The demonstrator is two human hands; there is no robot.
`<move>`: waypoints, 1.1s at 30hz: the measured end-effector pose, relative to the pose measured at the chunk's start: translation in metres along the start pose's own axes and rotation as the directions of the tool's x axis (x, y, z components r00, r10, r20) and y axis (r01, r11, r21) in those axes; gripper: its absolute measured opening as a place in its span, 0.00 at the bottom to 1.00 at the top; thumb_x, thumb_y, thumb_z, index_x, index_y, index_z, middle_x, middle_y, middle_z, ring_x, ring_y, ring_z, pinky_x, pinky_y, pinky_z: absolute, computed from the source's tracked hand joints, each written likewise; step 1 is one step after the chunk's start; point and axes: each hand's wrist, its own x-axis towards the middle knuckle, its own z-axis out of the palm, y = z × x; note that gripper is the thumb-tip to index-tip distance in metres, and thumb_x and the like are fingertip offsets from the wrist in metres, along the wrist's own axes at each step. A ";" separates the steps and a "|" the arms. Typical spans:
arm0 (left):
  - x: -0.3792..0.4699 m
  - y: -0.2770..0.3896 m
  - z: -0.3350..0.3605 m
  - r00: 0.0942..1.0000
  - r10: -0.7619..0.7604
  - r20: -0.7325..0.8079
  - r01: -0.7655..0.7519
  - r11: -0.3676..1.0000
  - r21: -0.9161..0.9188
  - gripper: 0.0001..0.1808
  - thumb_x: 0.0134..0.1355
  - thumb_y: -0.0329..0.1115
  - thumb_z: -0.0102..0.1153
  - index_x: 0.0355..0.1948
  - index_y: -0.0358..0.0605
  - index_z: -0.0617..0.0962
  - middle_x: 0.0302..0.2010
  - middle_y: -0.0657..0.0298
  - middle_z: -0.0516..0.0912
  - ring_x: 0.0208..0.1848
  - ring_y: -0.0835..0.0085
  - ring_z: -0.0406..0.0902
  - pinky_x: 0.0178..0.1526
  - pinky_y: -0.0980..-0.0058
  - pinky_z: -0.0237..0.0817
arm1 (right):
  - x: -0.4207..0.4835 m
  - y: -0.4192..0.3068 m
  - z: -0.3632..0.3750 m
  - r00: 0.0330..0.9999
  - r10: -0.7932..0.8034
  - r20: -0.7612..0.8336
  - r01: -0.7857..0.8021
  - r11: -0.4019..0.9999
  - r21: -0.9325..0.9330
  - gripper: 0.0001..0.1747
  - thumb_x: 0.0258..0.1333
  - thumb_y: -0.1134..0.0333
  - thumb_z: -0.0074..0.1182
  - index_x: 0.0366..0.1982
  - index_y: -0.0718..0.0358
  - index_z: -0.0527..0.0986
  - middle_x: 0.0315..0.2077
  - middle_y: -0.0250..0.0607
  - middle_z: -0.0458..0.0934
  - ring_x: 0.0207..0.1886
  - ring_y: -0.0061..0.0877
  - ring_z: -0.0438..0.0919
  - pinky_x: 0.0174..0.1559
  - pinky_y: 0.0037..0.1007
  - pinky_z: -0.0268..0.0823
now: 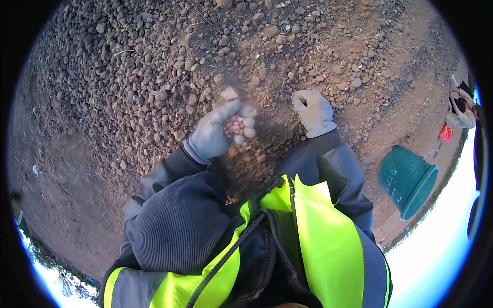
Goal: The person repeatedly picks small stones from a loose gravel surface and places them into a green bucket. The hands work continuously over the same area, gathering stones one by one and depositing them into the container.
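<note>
My left hand (212,134), in a grey glove, is cupped with the palm turned up. In it lies a small heap of pinkish-red kernels (233,126) that look like shelled peanuts. A pale, blurred piece (229,93) shows just beyond the thumb; I cannot tell what it is. My right hand (314,112), gloved the same way, rests low over the loose soil (277,92) to the right. Its fingers are curled with thumb and forefinger close together, and whatever may be between the fingertips is hidden.
Clods and stones (154,77) cover the ground ahead and to the left. A green plastic bucket (404,181) lies tipped at the right. Farther off, another person (462,107) is low to the ground beside a red bag (445,133). My bent knee (177,223) flanks the left arm.
</note>
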 end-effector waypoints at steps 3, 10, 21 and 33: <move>-0.001 0.000 -0.001 1.000 0.017 -0.004 -0.017 1.000 0.012 0.25 0.76 0.51 0.47 0.51 0.36 0.79 0.38 0.58 0.86 0.37 0.67 0.86 0.35 0.76 0.77 | 0.007 0.009 0.006 0.996 -0.054 0.074 0.061 0.993 -0.097 0.08 0.60 0.56 0.60 0.35 0.50 0.83 0.36 0.41 0.81 0.41 0.42 0.82 0.44 0.42 0.73; 0.002 -0.001 -0.002 0.999 0.035 -0.005 -0.035 0.999 0.032 0.26 0.76 0.51 0.47 0.51 0.36 0.79 0.38 0.58 0.86 0.37 0.67 0.86 0.34 0.76 0.77 | 0.015 0.002 0.000 0.991 -0.016 0.136 0.027 0.996 -0.083 0.09 0.59 0.56 0.61 0.34 0.52 0.83 0.37 0.41 0.82 0.41 0.41 0.82 0.44 0.40 0.73; 0.002 0.000 -0.002 0.999 0.039 -0.026 -0.037 0.998 0.050 0.25 0.76 0.51 0.47 0.51 0.36 0.79 0.38 0.59 0.86 0.37 0.67 0.86 0.33 0.76 0.78 | 0.008 -0.009 0.003 0.992 0.076 -0.104 -0.067 0.994 0.084 0.14 0.58 0.55 0.64 0.36 0.59 0.84 0.39 0.44 0.84 0.43 0.39 0.82 0.47 0.37 0.73; 0.003 -0.001 -0.003 0.999 0.032 -0.015 -0.032 0.999 0.034 0.25 0.76 0.51 0.47 0.51 0.35 0.79 0.38 0.58 0.86 0.36 0.67 0.86 0.34 0.76 0.78 | 0.025 -0.006 0.012 0.960 0.260 0.100 -0.272 0.954 0.123 0.16 0.57 0.53 0.65 0.34 0.60 0.84 0.29 0.42 0.86 0.36 0.35 0.84 0.43 0.35 0.74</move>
